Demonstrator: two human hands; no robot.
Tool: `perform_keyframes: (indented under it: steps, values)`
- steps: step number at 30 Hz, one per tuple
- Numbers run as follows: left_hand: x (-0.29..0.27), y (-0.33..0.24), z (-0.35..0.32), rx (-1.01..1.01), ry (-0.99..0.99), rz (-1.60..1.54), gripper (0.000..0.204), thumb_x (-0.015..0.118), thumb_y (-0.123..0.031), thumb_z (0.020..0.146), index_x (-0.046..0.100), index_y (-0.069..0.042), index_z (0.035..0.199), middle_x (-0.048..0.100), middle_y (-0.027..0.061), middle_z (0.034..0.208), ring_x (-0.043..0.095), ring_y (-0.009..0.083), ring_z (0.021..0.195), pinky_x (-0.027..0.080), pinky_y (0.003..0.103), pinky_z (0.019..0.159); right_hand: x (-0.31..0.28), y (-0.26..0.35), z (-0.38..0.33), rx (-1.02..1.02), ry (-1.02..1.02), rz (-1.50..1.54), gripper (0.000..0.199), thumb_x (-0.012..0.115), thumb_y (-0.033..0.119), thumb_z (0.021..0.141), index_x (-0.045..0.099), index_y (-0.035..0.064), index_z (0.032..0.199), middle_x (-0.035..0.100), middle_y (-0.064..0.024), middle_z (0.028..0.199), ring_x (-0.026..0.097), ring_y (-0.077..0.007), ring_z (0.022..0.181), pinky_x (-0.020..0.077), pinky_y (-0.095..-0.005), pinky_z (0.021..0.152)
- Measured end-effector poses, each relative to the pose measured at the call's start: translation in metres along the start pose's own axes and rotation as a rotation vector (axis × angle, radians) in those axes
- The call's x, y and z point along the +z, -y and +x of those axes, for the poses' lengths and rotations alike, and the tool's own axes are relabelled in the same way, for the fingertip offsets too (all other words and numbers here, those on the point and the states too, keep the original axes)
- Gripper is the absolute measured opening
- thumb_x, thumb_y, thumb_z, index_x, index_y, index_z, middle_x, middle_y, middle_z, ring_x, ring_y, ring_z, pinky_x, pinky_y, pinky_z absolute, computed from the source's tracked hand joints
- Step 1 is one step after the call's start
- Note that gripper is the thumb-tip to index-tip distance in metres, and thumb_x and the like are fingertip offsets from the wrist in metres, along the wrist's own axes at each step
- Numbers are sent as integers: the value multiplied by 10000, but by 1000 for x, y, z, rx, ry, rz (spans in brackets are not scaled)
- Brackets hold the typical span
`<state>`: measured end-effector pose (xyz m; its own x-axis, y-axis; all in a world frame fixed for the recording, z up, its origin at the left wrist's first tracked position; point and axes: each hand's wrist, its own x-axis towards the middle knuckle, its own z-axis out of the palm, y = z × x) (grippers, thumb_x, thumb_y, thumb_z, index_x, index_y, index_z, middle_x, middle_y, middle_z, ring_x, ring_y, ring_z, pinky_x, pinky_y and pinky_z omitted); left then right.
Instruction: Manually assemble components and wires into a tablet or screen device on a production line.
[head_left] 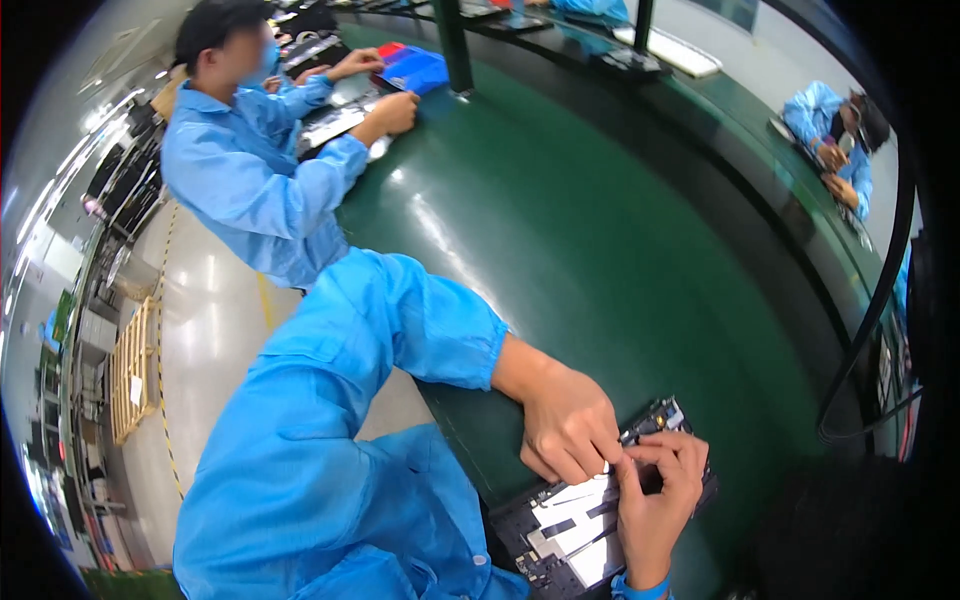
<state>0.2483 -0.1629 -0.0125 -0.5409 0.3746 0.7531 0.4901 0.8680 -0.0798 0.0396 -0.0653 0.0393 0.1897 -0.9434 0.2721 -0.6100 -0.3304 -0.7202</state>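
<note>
Looking down from a head-worn fisheye view, both bare hands meet over an opened flat electronic device (560,535) lying at the near edge of a dark green tabletop (620,250), low and right of centre. The left hand (565,425), reaching from a bright blue sleeve (400,320), rests curled on the device's upper edge, fingertips pinched together on something too small to make out. The right hand (655,490) comes up from the lower edge, its fingers bent narrow against the left fingertips; whether it grips anything cannot be told. The hands hide much of the device's dark top portion, and the frame's bottom cuts off its lower part. Farther along the tabletop, a co-worker (260,170) in the same blue clothing leans over another flat device (335,120). The far right rim is dark and blurred.
</note>
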Motion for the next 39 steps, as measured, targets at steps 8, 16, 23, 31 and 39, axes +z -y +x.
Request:
perform_keyframes:
  steps: [8,16,23,31,39]
  values:
    - [-7,0,-3,-70,-14,33,259,709,-170,820,509,-110,667,487,34,727,599,237,714,484,347,564,-2,0,20,5,-22,4,195,930,1,711,813,25,864,707,-82,929,632,-268,930,518,-375,782]
    - [-8,2,-8,-76,-44,9,214,676,-83,856,562,-65,676,490,30,729,571,209,687,433,322,544,0,-7,20,24,-57,27,197,941,3,723,817,26,874,698,-80,915,627,-239,880,497,-347,719]
    - [-5,5,-9,-41,3,68,195,639,-49,934,649,-11,743,513,33,752,555,183,682,404,300,546,-1,-11,17,6,-63,32,200,942,3,718,815,28,871,699,-82,909,634,-232,865,493,-343,717]
    - [-8,19,-10,-34,-4,37,166,664,-21,926,648,5,763,534,39,761,567,185,682,423,300,539,-5,-5,29,132,-30,93,169,927,5,754,812,6,877,695,-77,902,617,-182,776,470,-308,655]
    - [-10,14,-9,13,2,32,174,642,-5,937,668,30,769,618,106,797,608,216,707,438,308,543,1,-14,28,120,-56,91,151,931,23,767,819,22,868,689,-55,886,581,-133,718,430,-281,608]
